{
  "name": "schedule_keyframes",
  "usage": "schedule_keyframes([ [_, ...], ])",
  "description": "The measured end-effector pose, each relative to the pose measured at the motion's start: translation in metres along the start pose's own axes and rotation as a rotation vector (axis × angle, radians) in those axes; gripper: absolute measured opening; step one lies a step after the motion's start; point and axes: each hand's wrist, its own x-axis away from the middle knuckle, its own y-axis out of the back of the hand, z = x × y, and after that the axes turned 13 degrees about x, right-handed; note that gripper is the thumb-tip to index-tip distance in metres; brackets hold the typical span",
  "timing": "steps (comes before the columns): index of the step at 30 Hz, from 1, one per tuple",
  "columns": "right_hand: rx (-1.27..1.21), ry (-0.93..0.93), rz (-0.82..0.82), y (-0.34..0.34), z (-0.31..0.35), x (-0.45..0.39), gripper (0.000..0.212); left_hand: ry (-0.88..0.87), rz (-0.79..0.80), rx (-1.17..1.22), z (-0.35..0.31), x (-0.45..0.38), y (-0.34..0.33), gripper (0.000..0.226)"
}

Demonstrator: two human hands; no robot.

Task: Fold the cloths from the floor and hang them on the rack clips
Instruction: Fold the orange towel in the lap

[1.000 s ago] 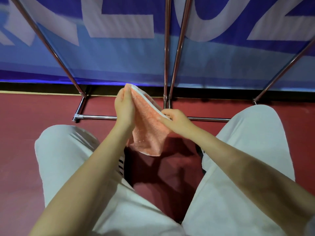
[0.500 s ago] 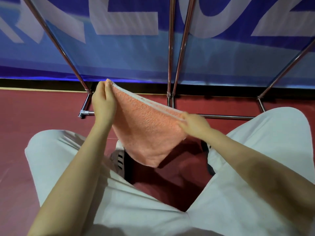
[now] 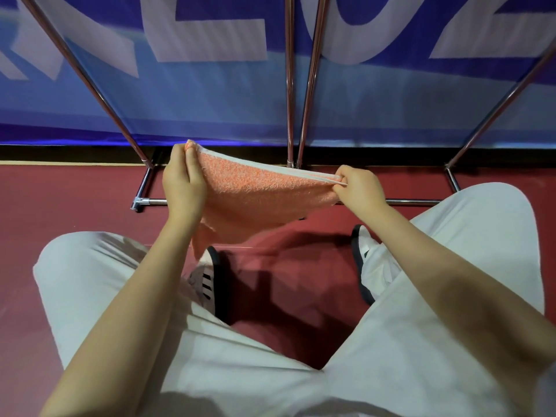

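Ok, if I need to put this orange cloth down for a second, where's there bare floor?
Bare red floor lies left of the left hand, before the rack's base bar. Between the shoes there is a smaller shadowed patch. Under the cloth and right hand it is crowded by legs and rack poles.

Orange terry cloth [image 3: 255,194], pale band along top edge, folded double, held taut in air between two pinch grips; top edge stretched from left hand [image 3: 183,183] at higher corner down to right hand [image 3: 359,188] at lower corner; body hung below grip line, tapering to loose point beneath left grip, ragged lower edge seen there; rack [image 3: 290,85] of chrome tubes stood just behind grips, base bar [image 3: 415,202] low on floor beyond right grip; clips not seen
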Motion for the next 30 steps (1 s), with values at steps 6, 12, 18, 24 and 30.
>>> schedule_keyframes([
  [6,0.042,-0.019,-0.231,0.003,-0.006,-0.006,0.014,0.083,-0.109,0.054,0.004,-0.007,-0.002,0.027],
  [12,-0.563,-0.111,0.114,0.005,-0.003,-0.006,0.015,0.378,-0.265,0.132,0.022,-0.012,0.001,0.026],
  [18,-1.056,-0.144,0.056,0.014,0.01,-0.006,0.015,0.683,-0.34,0.139,0.051,-0.018,0.007,0.041],
  [24,-1.079,-0.229,-0.007,0.007,0.012,-0.004,0.011,0.714,-0.284,0.215,0.043,-0.015,-0.005,0.04],
  [30,-1.219,-0.598,0.001,-0.004,0.012,-0.014,0.018,0.699,-0.221,0.207,0.043,-0.015,-0.015,0.034],
])
